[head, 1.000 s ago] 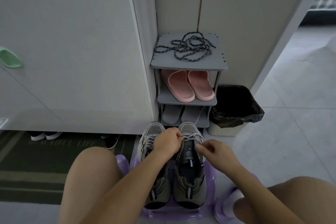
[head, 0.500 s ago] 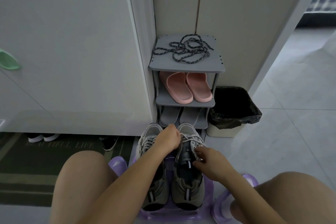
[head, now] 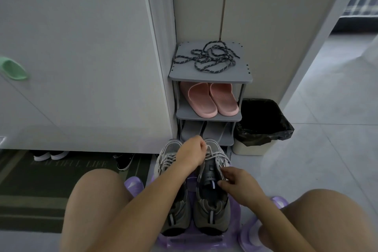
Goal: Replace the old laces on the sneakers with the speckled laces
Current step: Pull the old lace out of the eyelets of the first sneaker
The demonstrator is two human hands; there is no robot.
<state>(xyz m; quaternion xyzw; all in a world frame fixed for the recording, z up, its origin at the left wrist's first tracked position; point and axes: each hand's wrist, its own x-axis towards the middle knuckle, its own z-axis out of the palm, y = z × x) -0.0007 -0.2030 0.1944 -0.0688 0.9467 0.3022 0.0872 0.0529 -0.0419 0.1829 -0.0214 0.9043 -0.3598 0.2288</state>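
Two grey sneakers stand side by side on a purple stool point(head: 235, 229) between my knees, toes pointing away. The left sneaker point(head: 173, 206) is laced with a pale lace and partly hidden by my left forearm. My left hand point(head: 192, 152) pinches the old pale lace point(head: 214, 154) near the toe of the right sneaker point(head: 212, 210). My right hand point(head: 239, 186) grips that sneaker's right side by the tongue. The dark speckled laces point(head: 208, 57) lie tangled on top of the grey shoe rack point(head: 210, 76), untouched.
Pink slippers point(head: 210, 98) and grey slippers fill the rack's lower shelves. A bin with a black bag point(head: 263, 122) stands right of the rack. White cabinet doors rise on the left, with a dark mat point(head: 41, 186) and shoes beneath. Tiled floor spreads to the right.
My right hand slid back from the lacing toward the tongue of the right sneaker. My left hand moved a little toward the toe, still pinching the lace.
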